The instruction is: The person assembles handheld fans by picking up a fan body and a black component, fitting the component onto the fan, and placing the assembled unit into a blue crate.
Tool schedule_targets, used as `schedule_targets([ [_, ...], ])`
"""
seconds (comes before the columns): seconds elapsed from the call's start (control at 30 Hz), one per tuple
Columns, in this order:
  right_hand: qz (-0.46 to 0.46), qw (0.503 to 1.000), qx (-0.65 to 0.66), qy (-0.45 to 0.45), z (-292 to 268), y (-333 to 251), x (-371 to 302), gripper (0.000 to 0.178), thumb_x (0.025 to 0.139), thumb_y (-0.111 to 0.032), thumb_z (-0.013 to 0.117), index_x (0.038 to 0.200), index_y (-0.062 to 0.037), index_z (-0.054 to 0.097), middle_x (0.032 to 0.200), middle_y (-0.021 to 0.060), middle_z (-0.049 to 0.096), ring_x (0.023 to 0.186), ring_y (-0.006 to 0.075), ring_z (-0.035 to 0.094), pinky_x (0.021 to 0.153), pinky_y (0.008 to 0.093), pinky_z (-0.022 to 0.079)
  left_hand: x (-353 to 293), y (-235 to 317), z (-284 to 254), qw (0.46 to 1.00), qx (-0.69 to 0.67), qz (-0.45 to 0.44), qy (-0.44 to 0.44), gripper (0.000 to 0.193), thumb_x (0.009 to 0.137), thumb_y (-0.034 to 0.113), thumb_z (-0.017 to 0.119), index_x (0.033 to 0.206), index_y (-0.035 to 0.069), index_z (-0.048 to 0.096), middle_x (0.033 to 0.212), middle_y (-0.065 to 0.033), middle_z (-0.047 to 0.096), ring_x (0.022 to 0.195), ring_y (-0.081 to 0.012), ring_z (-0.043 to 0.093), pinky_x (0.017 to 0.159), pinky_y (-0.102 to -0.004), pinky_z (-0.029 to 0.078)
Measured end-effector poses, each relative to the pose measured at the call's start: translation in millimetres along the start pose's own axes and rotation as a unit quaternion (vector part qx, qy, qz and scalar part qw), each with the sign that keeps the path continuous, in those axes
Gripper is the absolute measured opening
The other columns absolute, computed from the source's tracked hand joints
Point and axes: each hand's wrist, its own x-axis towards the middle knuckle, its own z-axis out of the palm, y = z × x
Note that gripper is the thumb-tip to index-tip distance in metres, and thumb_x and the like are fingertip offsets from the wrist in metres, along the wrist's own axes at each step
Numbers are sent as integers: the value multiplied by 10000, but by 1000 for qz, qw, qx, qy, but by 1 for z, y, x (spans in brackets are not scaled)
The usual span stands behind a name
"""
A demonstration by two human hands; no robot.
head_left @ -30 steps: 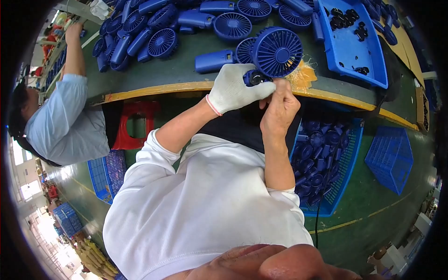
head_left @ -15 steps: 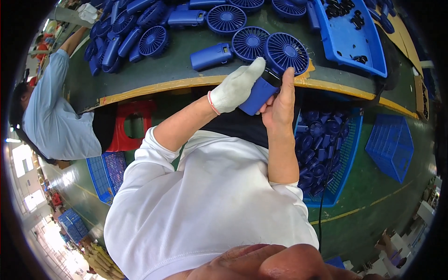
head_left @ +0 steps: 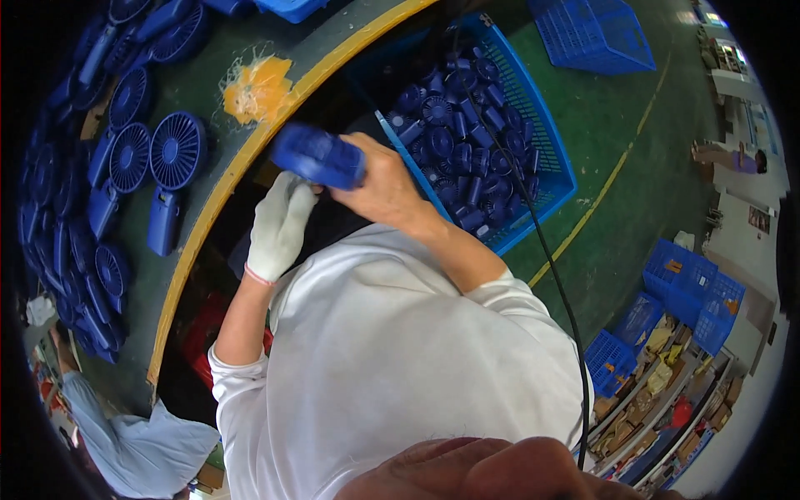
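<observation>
My right hand (head_left: 385, 185), bare, is closed around a blue handheld fan (head_left: 321, 157), held just off the table's front edge. Motion smears the fan, so its details do not show. Below the fan is my left hand (head_left: 279, 227) in a white glove, its fingers stretched out and their tips close to the fan's lower side; whether they touch it I cannot tell. On the green table (head_left: 212, 108), left of my hands, lie two round-headed blue fans (head_left: 177, 151) (head_left: 130, 157) and a blue fan handle (head_left: 163, 222).
A blue basket (head_left: 546, 137) full of blue fans stands right of my hands, with a black cable (head_left: 546, 242) passing over it. More fans (head_left: 62, 242) are heaped at the table's left. A co-worker's blue sleeve (head_left: 142, 446) shows at lower left. Another blue basket (head_left: 592, 37) stands beyond.
My view has turned to the right. The fan has come off the table edge toward the basket in my right hand. My gloved left hand has come away from its grip on the fan.
</observation>
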Motion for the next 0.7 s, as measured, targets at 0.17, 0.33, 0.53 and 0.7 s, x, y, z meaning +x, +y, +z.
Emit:
schedule_targets([
  [0.17,149,966,-205,53,-79,136,-99,396,700,-79,643,1076,34,587,976,273,622,925,441,604,804,442,484,-28,6,-30,938,161,250,180,233,814,45,580,1028,-19,648,1096,-161,654,1043,-297,613,949,-380,449],
  [0.33,420,773,-461,116,-149,198,-195,414,758,-189,639,1135,-36,564,992,254,613,921,414,602,775,501,502,-32,-9,-99,833,278,234,417,209,826,-54,572,1032,-71,606,1039,-176,641,1014,-312,600,939,-387,447],
  [0.53,266,904,-315,115,-78,157,-123,288,764,-219,663,944,5,656,976,226,623,916,400,621,820,470,499,-29,-37,-139,773,523,53,355,318,927,250,552,1063,-24,637,1096,-185,633,1029,-334,580,929,-397,437],
  [0.7,-40,976,-169,134,-43,32,23,166,770,-68,694,894,12,619,895,167,619,792,335,615,702,381,507,-4,-6,-121,774,524,102,341,332,849,304,609,1076,66,646,1042,-180,617,1005,-353,567,902,-435,440],
])
